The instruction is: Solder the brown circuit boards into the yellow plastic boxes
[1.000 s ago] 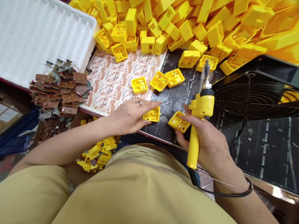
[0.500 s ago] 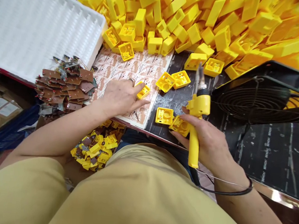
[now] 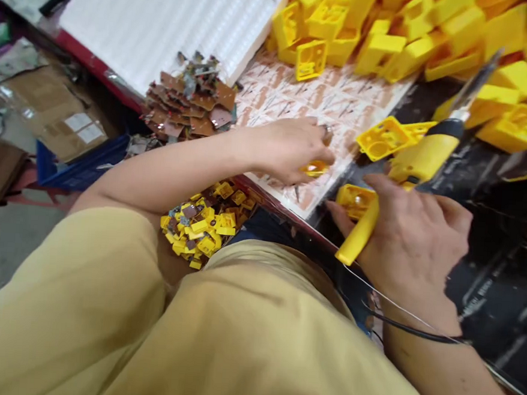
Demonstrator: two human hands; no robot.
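Observation:
My right hand (image 3: 417,232) is closed round a yellow soldering gun (image 3: 417,163), whose metal tip points up and away to the right. Beneath its fingers lies a small open yellow plastic case (image 3: 356,199), partly covered by the gun's handle. My left hand (image 3: 291,150) rests on the printed sheet (image 3: 270,96), fingers curled down over another small yellow plastic case (image 3: 315,168) and mostly hiding it. Between the hands and farther back, a further open case (image 3: 384,138) lies at the edge of the black bench top, overlapping one behind it.
A heap of yellow cases (image 3: 391,50) fills the back. Brown circuit boards (image 3: 193,105) are piled left of my left arm, beside a white foam tray (image 3: 167,28). Below the bench edge sits a pile of yellow parts (image 3: 203,223). A cable (image 3: 411,333) crosses my right wrist.
The view has swung left, so everything appears farther right. The soldering gun has tipped over to the right. My left fingers, spread beside the case before, now curl over it.

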